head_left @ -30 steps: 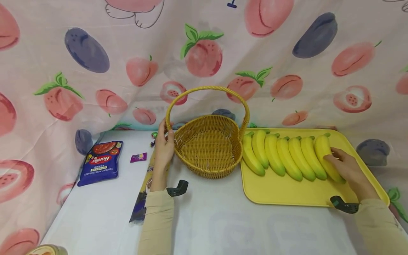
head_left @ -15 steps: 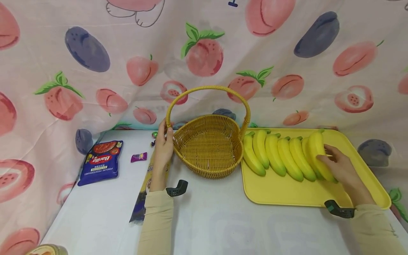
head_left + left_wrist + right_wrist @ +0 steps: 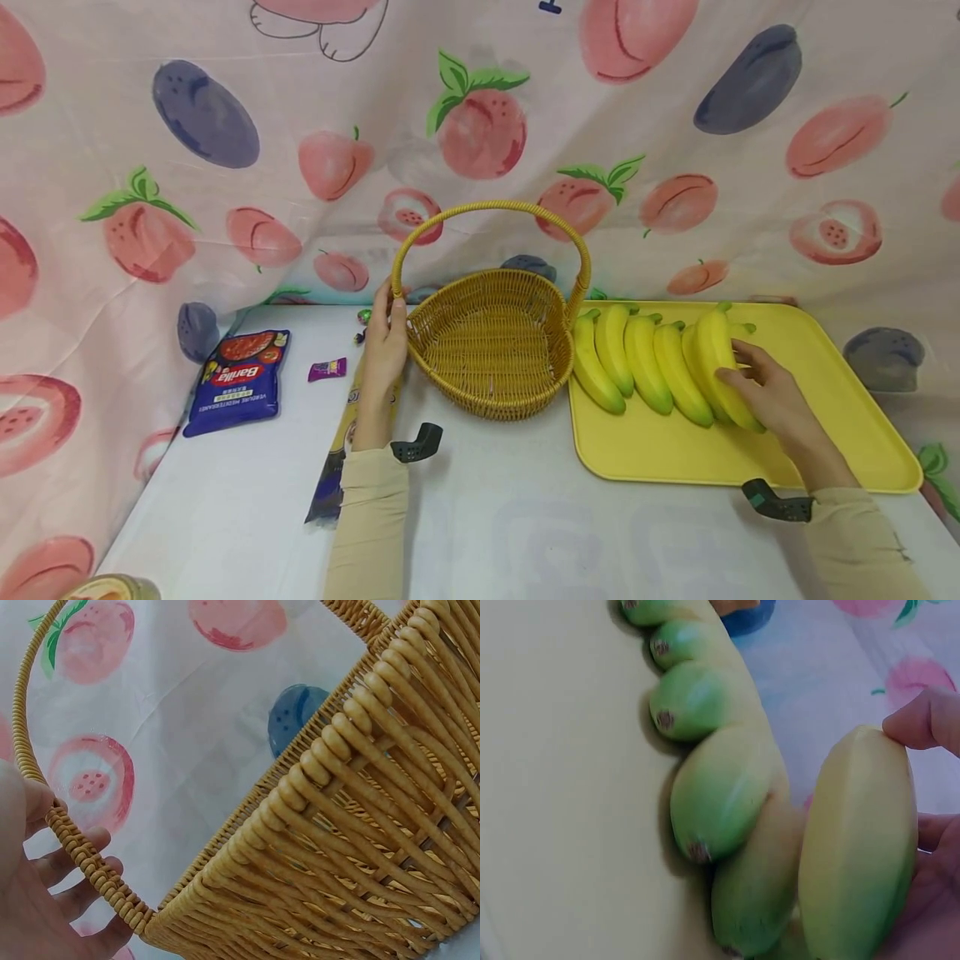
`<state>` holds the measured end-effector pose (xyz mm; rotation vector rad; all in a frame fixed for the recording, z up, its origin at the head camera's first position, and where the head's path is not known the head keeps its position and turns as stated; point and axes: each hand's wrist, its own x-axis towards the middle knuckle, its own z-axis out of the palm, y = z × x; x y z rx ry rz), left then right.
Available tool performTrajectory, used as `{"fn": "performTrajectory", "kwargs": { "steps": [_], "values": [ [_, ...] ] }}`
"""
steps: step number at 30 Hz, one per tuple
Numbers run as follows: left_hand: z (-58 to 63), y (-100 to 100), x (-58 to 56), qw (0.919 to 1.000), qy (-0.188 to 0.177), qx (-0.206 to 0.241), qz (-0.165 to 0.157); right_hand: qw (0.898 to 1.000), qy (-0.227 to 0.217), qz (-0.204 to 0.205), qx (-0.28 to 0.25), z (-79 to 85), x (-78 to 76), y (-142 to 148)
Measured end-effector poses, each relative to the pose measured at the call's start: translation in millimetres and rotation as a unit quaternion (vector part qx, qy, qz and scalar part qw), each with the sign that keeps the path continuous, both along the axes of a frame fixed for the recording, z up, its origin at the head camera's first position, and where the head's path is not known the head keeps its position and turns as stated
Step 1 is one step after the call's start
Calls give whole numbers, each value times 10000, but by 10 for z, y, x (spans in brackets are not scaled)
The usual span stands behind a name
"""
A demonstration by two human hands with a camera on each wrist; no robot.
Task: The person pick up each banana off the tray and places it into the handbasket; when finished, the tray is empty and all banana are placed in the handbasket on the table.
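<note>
A wicker basket (image 3: 491,404) with a tall arched handle (image 3: 491,205) stands at the middle of the table, with nothing inside it. My left hand (image 3: 384,354) holds the handle's left base; in the left wrist view its thumb and fingers lie around the woven strip (image 3: 97,877). Between thumb and fingers, my right hand (image 3: 776,400) grips a yellow banana (image 3: 718,362). In the right wrist view this banana (image 3: 859,847) is raised above the others. Several more bananas (image 3: 647,367), green at the tips, lie side by side on a yellow tray (image 3: 652,458), one partly hidden behind the held banana.
Left of the basket lie a blue Barilla packet (image 3: 238,383), a small purple wrapped sweet (image 3: 327,369) and a long packet (image 3: 337,467) partly under my left forearm. A jar lid (image 3: 108,588) shows at the bottom left. Fruit-patterned cloth (image 3: 480,133) hangs behind.
My right hand has lifted the rightmost banana off the tray and carried it left, over the neighbouring bananas. My left hand has stayed on the basket handle.
</note>
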<state>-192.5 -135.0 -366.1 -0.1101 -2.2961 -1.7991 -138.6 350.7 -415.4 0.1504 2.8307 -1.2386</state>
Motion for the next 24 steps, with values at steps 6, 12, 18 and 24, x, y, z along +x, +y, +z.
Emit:
{"fn": "performTrajectory", "kwargs": {
  "steps": [6,12,18,24],
  "values": [
    [-148,-47,-94,10000,13,-29,65,9998,132,117,-118,38,28,-142],
    [-288,-80,-173,9997,204,-77,76,9991,121,301,-277,73,72,-282],
    [-183,-67,-135,10000,-29,-37,55,9975,379,508,-327,91,98,-426],
    [26,3,5,9999,-117,-49,30,9947,605,719,-421,128,116,-571]
  ]
}}
